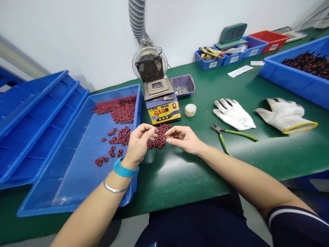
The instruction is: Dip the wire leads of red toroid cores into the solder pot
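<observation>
The left hand (138,144) partly hides the ring pile (162,133).

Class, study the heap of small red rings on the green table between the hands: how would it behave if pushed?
The heap of red rings is loose, so it would probably scatter rather than slide as one. Each ring looks tiny, so likely light. Lying flat on the smooth table, few should roll.

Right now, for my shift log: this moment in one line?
left hand: fingertips at red ring pile | right hand: same pile | pliers: on table, untouched
</observation>
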### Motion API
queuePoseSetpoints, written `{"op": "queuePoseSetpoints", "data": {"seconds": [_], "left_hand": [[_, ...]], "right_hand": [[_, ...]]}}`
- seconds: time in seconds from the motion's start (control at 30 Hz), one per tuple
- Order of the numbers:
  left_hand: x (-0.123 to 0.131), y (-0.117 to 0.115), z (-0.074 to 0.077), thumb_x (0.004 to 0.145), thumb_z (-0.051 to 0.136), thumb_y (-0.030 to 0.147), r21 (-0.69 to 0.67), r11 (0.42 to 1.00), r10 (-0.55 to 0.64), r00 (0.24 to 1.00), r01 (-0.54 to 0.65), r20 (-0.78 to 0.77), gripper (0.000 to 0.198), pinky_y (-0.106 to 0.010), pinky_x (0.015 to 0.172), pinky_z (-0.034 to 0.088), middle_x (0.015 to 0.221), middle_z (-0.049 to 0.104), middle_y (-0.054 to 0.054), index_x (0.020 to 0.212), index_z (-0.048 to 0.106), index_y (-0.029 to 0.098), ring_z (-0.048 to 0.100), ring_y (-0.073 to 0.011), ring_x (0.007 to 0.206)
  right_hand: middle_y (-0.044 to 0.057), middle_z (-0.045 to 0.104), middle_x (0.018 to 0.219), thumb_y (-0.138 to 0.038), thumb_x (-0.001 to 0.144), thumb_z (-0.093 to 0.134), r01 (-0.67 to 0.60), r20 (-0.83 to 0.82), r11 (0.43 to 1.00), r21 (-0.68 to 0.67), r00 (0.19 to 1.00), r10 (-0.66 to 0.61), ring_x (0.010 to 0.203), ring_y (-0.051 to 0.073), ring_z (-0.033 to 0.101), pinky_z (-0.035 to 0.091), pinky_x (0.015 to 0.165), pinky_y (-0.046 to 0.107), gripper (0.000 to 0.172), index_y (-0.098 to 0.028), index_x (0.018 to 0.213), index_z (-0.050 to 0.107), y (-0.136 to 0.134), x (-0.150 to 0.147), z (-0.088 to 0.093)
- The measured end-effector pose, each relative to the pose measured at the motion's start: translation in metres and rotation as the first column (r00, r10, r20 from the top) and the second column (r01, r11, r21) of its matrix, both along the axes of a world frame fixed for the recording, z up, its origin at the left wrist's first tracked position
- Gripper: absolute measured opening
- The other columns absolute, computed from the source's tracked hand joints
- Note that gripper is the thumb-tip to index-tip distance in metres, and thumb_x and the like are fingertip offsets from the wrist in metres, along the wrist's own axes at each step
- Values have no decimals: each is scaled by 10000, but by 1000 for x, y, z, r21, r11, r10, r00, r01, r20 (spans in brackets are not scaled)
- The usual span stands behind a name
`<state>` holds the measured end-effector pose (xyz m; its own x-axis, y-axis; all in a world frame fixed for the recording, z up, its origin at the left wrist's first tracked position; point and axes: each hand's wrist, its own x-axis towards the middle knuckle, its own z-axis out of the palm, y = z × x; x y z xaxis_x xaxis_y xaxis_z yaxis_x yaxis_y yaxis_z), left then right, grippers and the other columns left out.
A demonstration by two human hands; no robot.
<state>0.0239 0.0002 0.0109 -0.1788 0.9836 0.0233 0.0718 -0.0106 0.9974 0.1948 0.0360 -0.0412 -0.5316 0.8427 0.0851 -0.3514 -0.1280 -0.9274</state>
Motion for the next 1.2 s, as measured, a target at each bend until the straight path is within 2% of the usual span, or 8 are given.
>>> {"op": "queuePoseSetpoints", "data": {"seconds": [0.2, 0.3, 0.4, 0.5, 0.63, 0.73, 0.87, 1.2], "left_hand": [[-6, 7, -11, 733, 652, 383, -7, 1000, 19, 986, -20, -166, 236, -227, 598, 448, 681, 620, 3, 750, 625, 149, 574, -111, 625], [-8, 8, -14, 743, 653, 372, 16, 999, -42, 959, 48, -282, 225, -234, 592, 443, 672, 612, 6, 767, 621, 151, 560, -112, 617], [-7, 7, -15, 746, 646, 364, 5, 992, -120, 934, 129, -338, 219, -247, 563, 445, 688, 626, -10, 794, 618, 152, 561, -124, 601], [-6, 3, -15, 768, 629, 355, -8, 978, -193, 898, 207, -395, 209, -265, 571, 472, 732, 646, -30, 827, 602, 157, 586, -139, 616], [-8, 2, -18, 789, 614, 325, 16, 959, -239, 839, 283, -488, 171, -292, 611, 499, 766, 658, -51, 834, 583, 163, 610, -163, 668], [-10, 3, -20, 793, 612, 302, 48, 953, -223, 797, 300, -561, 156, -305, 635, 500, 809, 663, -64, 846, 589, 158, 605, -168, 694], [-11, 3, -21, 784, 624, 291, 94, 941, -201, 759, 326, -619, 145, -323, 700, 499, 850, 659, -68, 837, 587, 160, 599, -177, 747], [-11, 2, -22, 784, 623, 308, 95, 920, -236, 731, 380, -640, 180, -367, 763, 499, 865, 659, -83, 863, 596, 149, 600, -203, 785]], "right_hand": [[28, 729, 881, -395, 676, 785, 161, 66, 964, 211, 982, -178, 806, 136, 656, 540, 813, 314, 313, -183, 900, 729, 26, 11, 16], [30, 732, 842, -404, 701, 755, 194, 157, 907, 374, 951, -268, 745, 140, 647, 547, 768, 322, 315, -181, 923, 742, 62, 12, 37], [40, 730, 809, -348, 725, 729, 171, 273, 813, 556, 887, -372, 709, 149, 641, 549, 745, 332, 283, -155, 931, 745, 112, 3, 67], [64, 729, 808, -244, 725, 713, 88, 416, 724, 685, 768, -487, 733, 172, 655, 552, 772, 350, 253, -109, 937, 741, 160, -16, 96], [97, 733, 889, -155, 737, 665, -43, 555, 635, 772, 531, -640, 855, 217, 684, 539, 860, 368, 248, -68, 958, 734, 201, -43, 121], [88, 732, 957, -111, 737, 640, -149, 601, 597, 788, 399, -693, 970, 239, 677, 511, 940, 354, 223, -85, 934, 743, 213, -59, 125], [93, 728, 1004, -95, 744, 621, -223, 635, 595, 772, 300, -712, 1038, 256, 658, 492, 978, 345, 231, -86, 938, 746, 219, -70, 121], [93, 729, 996, -110, 762, 623, -258, 655, 604, 754, 236, -718, 1015, 256, 665, 519, 953, 373, 211, -107, 932, 748, 225, -76, 108]]}}
